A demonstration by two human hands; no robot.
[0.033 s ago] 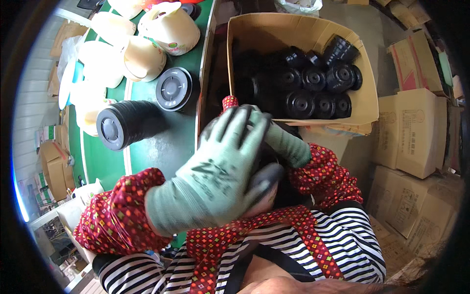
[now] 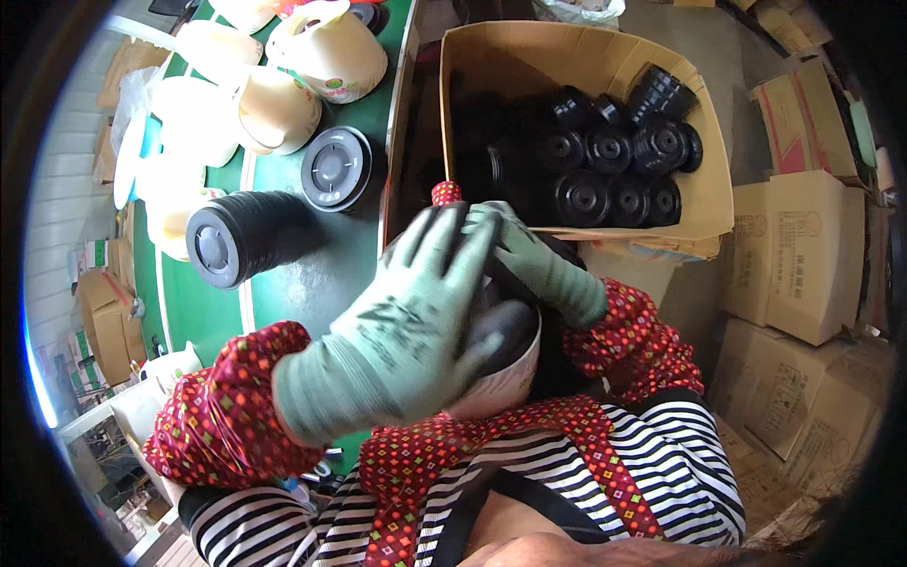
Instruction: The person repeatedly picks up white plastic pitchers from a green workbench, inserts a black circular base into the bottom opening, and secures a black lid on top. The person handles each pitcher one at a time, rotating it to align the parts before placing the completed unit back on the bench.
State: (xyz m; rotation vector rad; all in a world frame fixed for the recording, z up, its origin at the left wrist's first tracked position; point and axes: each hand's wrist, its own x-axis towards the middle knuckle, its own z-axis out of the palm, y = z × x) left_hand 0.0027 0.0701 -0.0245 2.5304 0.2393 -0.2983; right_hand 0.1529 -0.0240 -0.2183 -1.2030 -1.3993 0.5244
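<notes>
A pale jug-like body (image 2: pixel 503 386) with a dark round part at its upper end rests against my lap, mostly covered by my hands. My left hand (image 2: pixel 392 326), in a green glove with black fingertips, lies across the dark part, its thumb spread from the long fingers, grasping it. From the far right side my right hand (image 2: pixel 548 269), gloved alike, closes on the same body; its fingertips are partly hidden behind my left fingers. A bit of red patterned cloth (image 2: pixel 446 194) shows just beyond my fingers.
On the green table at left stand a stack of black round bases (image 2: pixel 215 248), a black disc-shaped base (image 2: pixel 336 170) and several cream jug bodies (image 2: pixel 276 111). An open carton (image 2: pixel 586 47) with several black ribbed parts (image 2: pixel 609 149) is ahead. Closed cartons (image 2: pixel 808 255) are piled at right.
My left hand has shifted slightly left and its thumb has moved, showing more of the pale body. My right hand's fingers show more clearly over the far edge.
</notes>
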